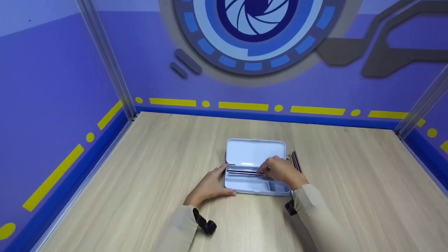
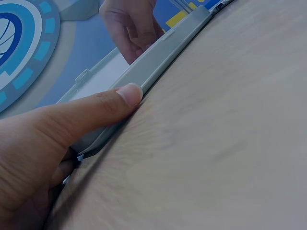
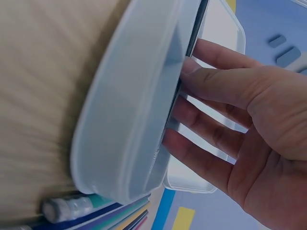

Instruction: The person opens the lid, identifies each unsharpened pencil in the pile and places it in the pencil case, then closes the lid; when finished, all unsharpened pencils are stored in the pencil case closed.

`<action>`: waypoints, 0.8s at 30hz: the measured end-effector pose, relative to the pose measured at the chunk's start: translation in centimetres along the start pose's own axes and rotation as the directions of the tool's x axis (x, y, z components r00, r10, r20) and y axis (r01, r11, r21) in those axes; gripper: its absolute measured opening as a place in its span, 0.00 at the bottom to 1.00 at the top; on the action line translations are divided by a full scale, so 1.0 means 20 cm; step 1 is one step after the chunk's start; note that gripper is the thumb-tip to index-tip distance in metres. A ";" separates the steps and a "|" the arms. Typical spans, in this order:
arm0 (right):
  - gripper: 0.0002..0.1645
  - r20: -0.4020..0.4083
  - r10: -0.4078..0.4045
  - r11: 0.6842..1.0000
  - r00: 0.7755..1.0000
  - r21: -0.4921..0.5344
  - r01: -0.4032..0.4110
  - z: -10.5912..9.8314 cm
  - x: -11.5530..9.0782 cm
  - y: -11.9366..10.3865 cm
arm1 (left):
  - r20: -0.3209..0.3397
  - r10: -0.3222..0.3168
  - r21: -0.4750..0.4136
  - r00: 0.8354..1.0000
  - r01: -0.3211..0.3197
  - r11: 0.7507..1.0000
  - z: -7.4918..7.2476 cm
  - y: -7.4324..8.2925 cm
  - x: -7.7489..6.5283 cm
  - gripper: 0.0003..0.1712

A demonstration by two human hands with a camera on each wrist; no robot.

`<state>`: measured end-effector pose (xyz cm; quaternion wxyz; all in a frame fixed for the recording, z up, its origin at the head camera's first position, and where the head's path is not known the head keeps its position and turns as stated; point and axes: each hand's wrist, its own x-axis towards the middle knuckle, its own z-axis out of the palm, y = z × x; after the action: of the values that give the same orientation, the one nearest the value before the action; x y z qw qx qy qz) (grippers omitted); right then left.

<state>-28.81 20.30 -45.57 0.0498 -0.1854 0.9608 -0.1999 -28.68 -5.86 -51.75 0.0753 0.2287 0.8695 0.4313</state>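
A pale pencil case lies on the table with its lid raised at the back. My left hand holds its left end; in the left wrist view the thumb presses along the front wall. My right hand reaches into the rear compartment. Between its thumb and fingertips it pinches a thin dark pencil, seen in the right wrist view. Dark pencils lie lengthwise in that compartment. The front section has a small divided space at its right end.
Several loose pencils lie beside the case's right end, partly behind my right hand. A clear-ended pen-like item lies with them. Printed blue-purple panels stand behind the table and at both sides.
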 end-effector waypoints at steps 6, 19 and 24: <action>0.13 -0.017 -0.004 1.000 1.000 -0.022 0.004 0.01 0.00 0.01 | -0.004 0.007 -0.002 1.000 -0.007 1.000 0.01 -0.01 0.01 0.62; 0.13 -0.061 -0.023 0.999 0.998 -0.028 0.021 0.03 0.01 0.02 | -0.008 0.000 -0.010 1.000 -0.001 1.000 0.00 -0.01 0.00 0.62; 0.12 -0.050 -0.016 1.000 0.999 0.016 0.017 0.01 -0.01 0.03 | -0.008 -0.006 -0.006 1.000 0.006 1.000 0.01 0.00 0.00 0.62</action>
<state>-28.84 20.82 -46.05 0.0258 -0.1878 0.9585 -0.2128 -28.69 -5.71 -51.95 0.0738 0.2242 0.8691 0.4347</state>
